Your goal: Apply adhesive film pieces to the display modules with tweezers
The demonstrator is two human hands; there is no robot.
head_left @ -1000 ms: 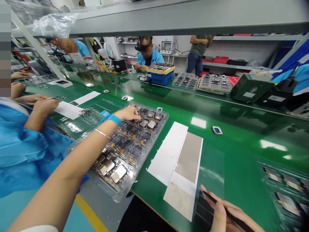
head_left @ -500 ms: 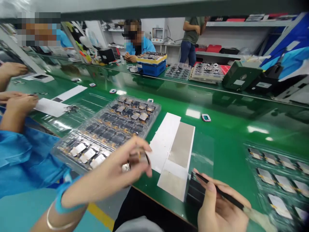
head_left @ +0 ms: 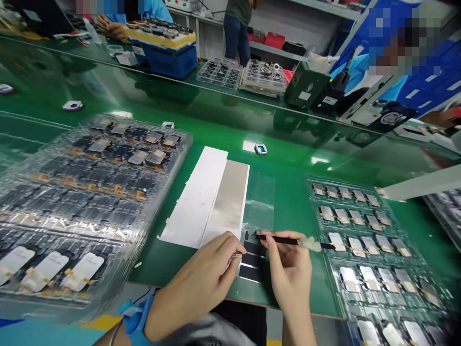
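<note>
My left hand (head_left: 205, 276) is closed in a pinch on a small flat part (head_left: 236, 257) at the near edge of the green table (head_left: 288, 154). My right hand (head_left: 288, 266) grips black tweezers (head_left: 284, 240), whose tip points left over several black strips (head_left: 254, 262) lying on the table. Just beyond the hands lie a white sheet (head_left: 196, 197) and a grey sheet (head_left: 230, 194). A clear tray of dark and silver parts (head_left: 86, 192) sits to the left. Another clear tray with silver parts (head_left: 363, 240) sits to the right.
Small pink-rimmed parts (head_left: 260, 149) lie on the table. Across it stand a blue bin (head_left: 169, 60), trays of parts (head_left: 262, 77) and a green box (head_left: 304, 89). People work on the far side; one stands at the shelves (head_left: 236, 29).
My left hand left the far end of the left tray and came back to the near edge with a small part. The view swung right and down. My right hand moved in beside it.
</note>
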